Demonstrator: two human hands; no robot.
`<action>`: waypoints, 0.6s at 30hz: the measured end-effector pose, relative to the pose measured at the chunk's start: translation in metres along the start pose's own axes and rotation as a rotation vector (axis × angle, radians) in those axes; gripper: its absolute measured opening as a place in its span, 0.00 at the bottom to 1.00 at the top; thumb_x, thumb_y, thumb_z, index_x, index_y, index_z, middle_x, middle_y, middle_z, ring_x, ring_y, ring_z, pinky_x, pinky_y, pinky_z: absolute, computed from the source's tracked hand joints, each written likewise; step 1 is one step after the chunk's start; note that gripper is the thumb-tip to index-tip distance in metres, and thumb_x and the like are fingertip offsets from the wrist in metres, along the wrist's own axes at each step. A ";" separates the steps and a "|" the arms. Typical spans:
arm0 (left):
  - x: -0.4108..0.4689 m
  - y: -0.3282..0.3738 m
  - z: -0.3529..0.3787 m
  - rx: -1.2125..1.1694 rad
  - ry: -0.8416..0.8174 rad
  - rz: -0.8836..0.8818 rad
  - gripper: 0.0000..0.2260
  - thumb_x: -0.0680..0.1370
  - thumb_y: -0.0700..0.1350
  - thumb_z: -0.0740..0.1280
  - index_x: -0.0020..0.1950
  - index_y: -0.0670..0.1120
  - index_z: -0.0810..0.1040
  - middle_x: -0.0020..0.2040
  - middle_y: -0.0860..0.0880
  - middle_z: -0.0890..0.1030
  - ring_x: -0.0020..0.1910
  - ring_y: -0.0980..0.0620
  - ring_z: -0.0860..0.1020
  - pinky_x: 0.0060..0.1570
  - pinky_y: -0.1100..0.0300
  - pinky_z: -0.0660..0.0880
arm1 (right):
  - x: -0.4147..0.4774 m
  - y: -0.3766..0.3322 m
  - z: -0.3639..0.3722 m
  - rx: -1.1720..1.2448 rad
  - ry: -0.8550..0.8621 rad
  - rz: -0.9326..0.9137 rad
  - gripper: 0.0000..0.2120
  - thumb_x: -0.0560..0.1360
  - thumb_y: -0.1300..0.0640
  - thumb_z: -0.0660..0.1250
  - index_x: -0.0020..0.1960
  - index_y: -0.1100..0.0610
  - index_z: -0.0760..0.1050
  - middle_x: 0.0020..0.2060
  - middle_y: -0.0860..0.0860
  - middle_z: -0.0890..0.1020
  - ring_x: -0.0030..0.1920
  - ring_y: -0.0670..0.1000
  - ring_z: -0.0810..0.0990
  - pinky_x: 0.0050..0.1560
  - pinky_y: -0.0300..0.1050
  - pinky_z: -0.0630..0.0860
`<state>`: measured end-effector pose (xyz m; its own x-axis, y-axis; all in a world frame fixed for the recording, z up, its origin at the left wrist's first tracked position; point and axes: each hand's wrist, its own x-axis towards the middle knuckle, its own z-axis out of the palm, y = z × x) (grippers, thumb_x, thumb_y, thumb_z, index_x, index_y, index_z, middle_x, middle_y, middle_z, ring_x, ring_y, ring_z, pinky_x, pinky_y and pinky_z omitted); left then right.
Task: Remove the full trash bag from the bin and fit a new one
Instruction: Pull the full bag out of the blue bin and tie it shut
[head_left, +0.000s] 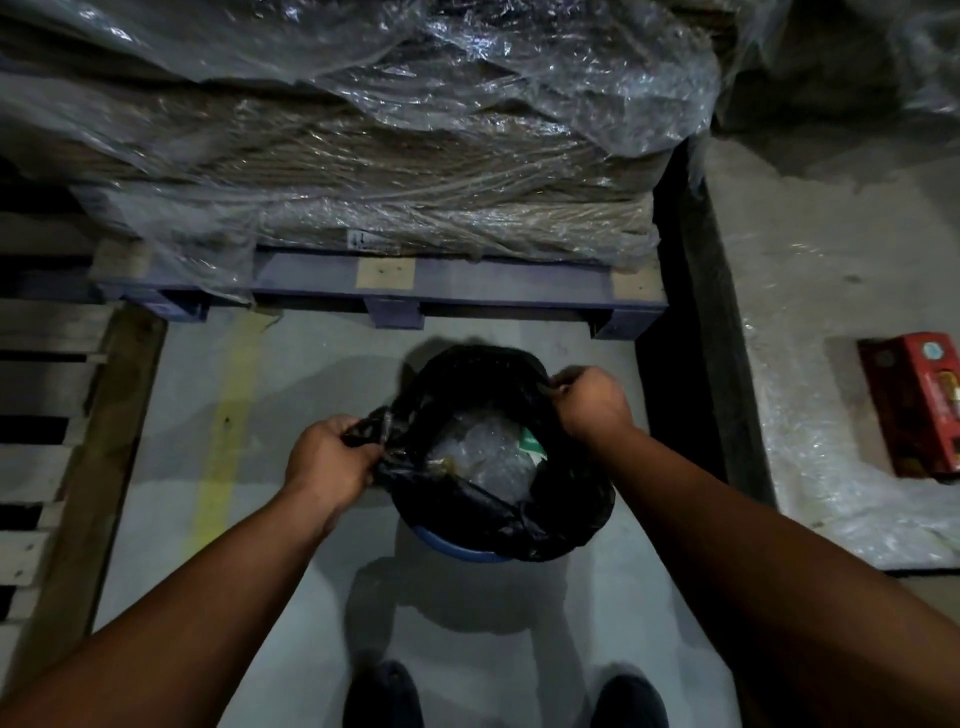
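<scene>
Early stage from what I see – the black trash bag (498, 395) sits in the blue bin (457, 548), which stands on the floor right in front of my feet, only a sliver of its rim showing at the near side. My left hand (327, 462) is closed around a bunched bit of the bag's edge on the left; my right hand (589, 397) is fisted on the edge at the far right. Bag mouth is open between them, and inside I can see clear crumpled plastic (483, 452) and a green scrap (532, 447) – looks fairly full. I judge the step in hand as gathering the rim before lifting. Bag not tied, not lifted out; the near edge hangs folded over the bin's rim. No new bag anywhere in view, so fitting one is all left to do.

Surface: grey concrete floor (171, 415) with a worn yellow line (228, 415) to the left of the bin. Room is dim, warehouse-like. Just beyond the bin a blue-painted pallet (467, 288) carries a stack wrapped in clear film (363, 130). Bare wooden pallet (47, 415) at far left. To the right a red box (919, 405) lies on plastic sheeting (831, 467), well apart from the bin. Dark shoes (384, 696) at bottom edge
</scene>
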<state>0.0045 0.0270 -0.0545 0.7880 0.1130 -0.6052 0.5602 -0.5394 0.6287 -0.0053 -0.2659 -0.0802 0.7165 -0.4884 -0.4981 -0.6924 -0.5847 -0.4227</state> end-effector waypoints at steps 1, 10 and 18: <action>0.000 -0.003 -0.002 0.094 0.069 -0.016 0.05 0.72 0.37 0.72 0.44 0.46 0.81 0.39 0.40 0.83 0.34 0.42 0.82 0.36 0.53 0.79 | 0.000 -0.001 0.002 0.032 0.069 -0.052 0.08 0.75 0.48 0.68 0.49 0.50 0.82 0.48 0.55 0.85 0.48 0.58 0.84 0.51 0.47 0.79; 0.002 0.001 -0.027 -0.358 0.433 -0.179 0.03 0.74 0.40 0.69 0.47 0.44 0.80 0.47 0.39 0.82 0.47 0.39 0.82 0.54 0.46 0.79 | -0.023 0.034 -0.029 0.335 0.133 -0.129 0.13 0.82 0.52 0.62 0.50 0.61 0.78 0.43 0.57 0.82 0.45 0.56 0.81 0.49 0.49 0.75; -0.011 0.033 -0.033 0.256 0.655 0.373 0.17 0.75 0.38 0.61 0.63 0.45 0.74 0.68 0.38 0.72 0.65 0.39 0.72 0.65 0.51 0.68 | -0.021 0.072 -0.065 -0.042 0.029 -0.271 0.14 0.75 0.42 0.70 0.42 0.52 0.77 0.35 0.49 0.83 0.37 0.50 0.83 0.43 0.51 0.82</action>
<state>0.0232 0.0351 -0.0112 0.9465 0.3117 0.0833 0.2162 -0.8044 0.5534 -0.0647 -0.3393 -0.0506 0.8777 -0.3286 -0.3488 -0.4715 -0.7227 -0.5055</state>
